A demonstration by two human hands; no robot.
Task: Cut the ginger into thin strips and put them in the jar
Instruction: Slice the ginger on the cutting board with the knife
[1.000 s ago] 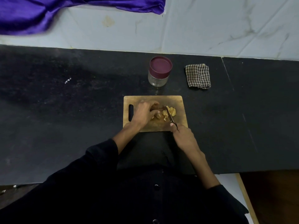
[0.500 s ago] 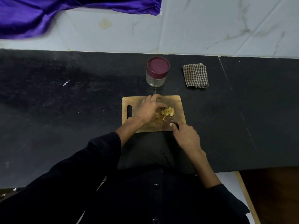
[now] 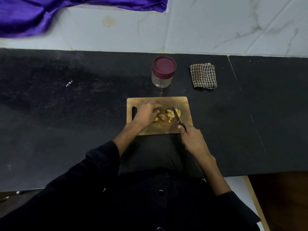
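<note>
Since half a second ago the knife (image 3: 177, 116) has swung up and over the ginger (image 3: 168, 114), its blade now laid across the pile with the tip toward 11 o'clock, whereas before only a short stub of blade showed at the pile's near edge. Meanwhile the left hand (image 3: 146, 112) has slid back toward 9 o'clock, off the pile, so its fingertips rest curled at the left fringe of the pieces; whether they pinch a piece or merely steady it I cannot tell, as the hand is blurred. Gripping the knife handle, the right hand (image 3: 191, 139) has its fingers wrapped tight around it at the 5 o'clock corner of the cutting board (image 3: 186, 104). All the ginger lies in loose chunks on the middle of the board, none in the jar (image 3: 163, 71), which stands at 12 o'clock beyond the board with its maroon lid on. Judging by this, slicing is still under way, and the pieces look too chunky for strips. A checked cloth (image 3: 203, 75) lies at 1 o'clock.
</note>
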